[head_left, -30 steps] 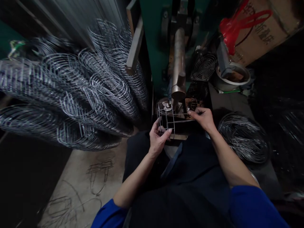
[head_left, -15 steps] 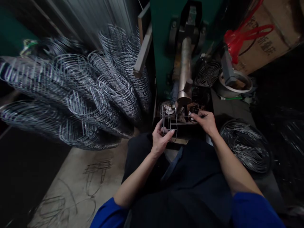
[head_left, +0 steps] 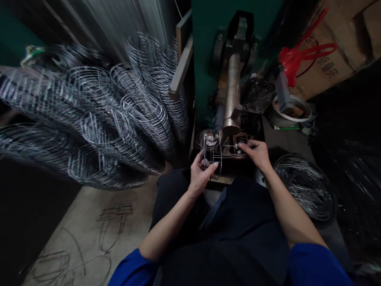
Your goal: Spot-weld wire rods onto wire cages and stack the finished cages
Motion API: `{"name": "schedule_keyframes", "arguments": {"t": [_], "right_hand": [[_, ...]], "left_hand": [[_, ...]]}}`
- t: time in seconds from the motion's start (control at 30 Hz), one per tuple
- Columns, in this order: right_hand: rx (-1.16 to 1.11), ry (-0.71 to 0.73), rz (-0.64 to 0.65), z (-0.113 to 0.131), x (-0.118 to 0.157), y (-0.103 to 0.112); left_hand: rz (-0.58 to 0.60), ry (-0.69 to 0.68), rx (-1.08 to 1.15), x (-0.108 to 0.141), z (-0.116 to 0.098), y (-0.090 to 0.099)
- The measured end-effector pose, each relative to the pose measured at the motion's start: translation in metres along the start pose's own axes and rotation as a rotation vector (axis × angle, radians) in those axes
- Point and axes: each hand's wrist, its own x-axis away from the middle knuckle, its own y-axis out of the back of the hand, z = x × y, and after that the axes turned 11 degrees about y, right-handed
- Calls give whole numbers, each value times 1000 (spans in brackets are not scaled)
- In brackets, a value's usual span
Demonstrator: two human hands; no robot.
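Note:
A wire frame (head_left: 221, 167) with a rounded loop at its left end and long straight wires is held level below the metal cylinder (head_left: 232, 93) of a green machine. Closed on the loop end is my left hand (head_left: 201, 171), thumb against the wire. My right hand (head_left: 256, 153) pinches the other end of the frame, close to the machine's lower part. Its fingertips partly hide the wire there. Behind the loop sits a small round dish (head_left: 210, 139) with pale bits in it.
Tall stacks of bent wire frames (head_left: 145, 119) fill the left side. A wire coil (head_left: 305, 186) lies at right, below a metal bowl (head_left: 290, 113) and a red strap (head_left: 293, 63). A cardboard box (head_left: 336, 47) stands behind. Loose wire pieces (head_left: 114, 218) lie on the floor.
The view has shifted slightly. Both hands keep their hold on the wire frame, which tilts a little, its straight wires now showing further apart near the right hand.

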Motion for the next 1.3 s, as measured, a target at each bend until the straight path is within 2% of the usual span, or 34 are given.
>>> {"name": "schedule_keyframes", "arguments": {"t": [0.33,0.63,0.77,0.83,0.9,0.97,1.03,1.1,1.13,1.2,1.3], "right_hand": [[-2,4,-5,0,1,0],[-11,-6,-4,-1,-1,-2],[-83,27,43,-1,7,10],[-158,50,118,-3,20,25],[-238,-10,238,-7,38,41],[-292,-169,394,-13,56,55],[-321,-351,562,-19,70,60],[-369,-503,725,-26,82,57],[-406,-559,795,-31,87,51],[-468,-634,911,-40,100,37],[-441,-686,980,-54,121,13]], "left_hand": [[21,-5,11,-2,2,2],[3,47,28,-2,-3,-1],[8,56,28,11,-5,2],[12,99,48,26,-15,9],[41,183,92,43,-32,21],[165,280,97,59,-56,36],[347,339,9,69,-78,52],[470,353,-76,72,-87,65],[488,357,-90,73,-84,70],[430,384,-70,76,-62,79],[195,451,-100,92,-12,91]]}}
